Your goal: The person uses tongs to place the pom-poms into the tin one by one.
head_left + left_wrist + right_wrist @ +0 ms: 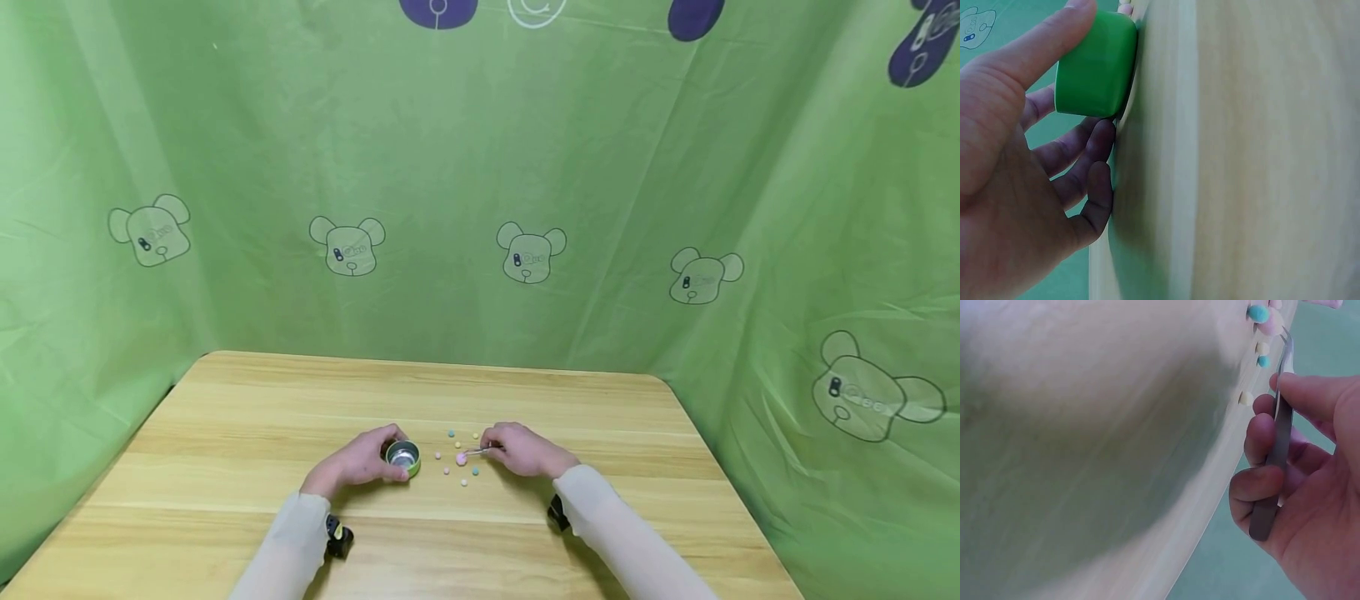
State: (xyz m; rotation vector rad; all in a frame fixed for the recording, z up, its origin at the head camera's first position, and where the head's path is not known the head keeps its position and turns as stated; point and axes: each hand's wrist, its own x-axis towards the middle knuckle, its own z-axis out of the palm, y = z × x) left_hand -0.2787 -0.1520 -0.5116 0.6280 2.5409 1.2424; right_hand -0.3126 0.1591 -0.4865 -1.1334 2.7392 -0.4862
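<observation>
My left hand (pixel 363 457) grips a small round green tin (pixel 1097 69) with a shiny metal inside, thumb on the near side and fingers behind. The tin stands upright on the table, its mouth facing up. In my right hand (pixel 522 451) is a pair of grey metal tweezers (pixel 1277 450) with bent tips, pinched between thumb and fingers. Their tips are right at a larger pink ball (pixel 461 459) to the right of the tin. Around it lie small balls: a teal ball (pixel 476 472), a yellow ball (pixel 458 445), a white ball (pixel 464 482) and several others.
The wooden table (pixel 247 467) has rounded far corners. A green curtain (pixel 450 317) with bear-face prints hangs behind and along both sides. A black wrist camera (pixel 339 537) sits under the left sleeve, and another (pixel 558 513) under the right one.
</observation>
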